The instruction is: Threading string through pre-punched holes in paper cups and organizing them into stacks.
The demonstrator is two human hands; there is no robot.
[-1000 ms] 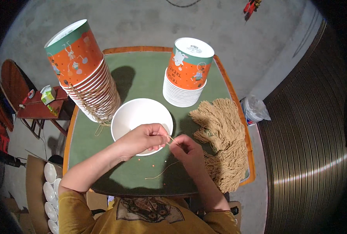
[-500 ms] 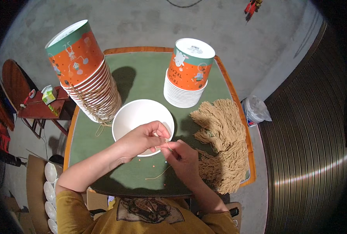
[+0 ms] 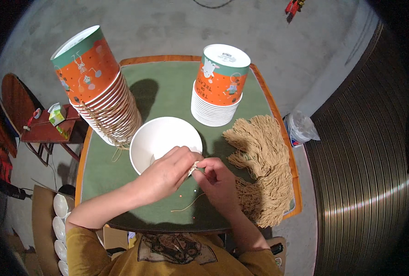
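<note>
Over the near right rim of a white paper bucket (image 3: 142, 142), its mouth facing up, my two hands meet. My left hand (image 3: 167, 171) is closed with its knuckles up, and its fingertips are partly hidden. My right hand (image 3: 217, 186) pinches from the other side. A small bunched bit of tan cord (image 3: 193, 169) shows between the fingertips; its exact shape is too small to tell. A loose length of the cord lies on the green tabletop (image 3: 167, 212), running toward my right hand.
A tall leaning stack of orange buckets (image 3: 105, 92), draped with cord, stands at the left. An upside-down bucket stack (image 3: 218, 92) is at the back right. A heap of tan cords (image 3: 264, 170) covers the right side. Beyond the table are a ribbed metal shutter (image 3: 365, 175) and a pail (image 3: 300, 129).
My left hand has turned knuckles up and come closer to my right fingertips. The cord between them now looks bunched, where a thin strand showed before. The view has shifted slightly.
</note>
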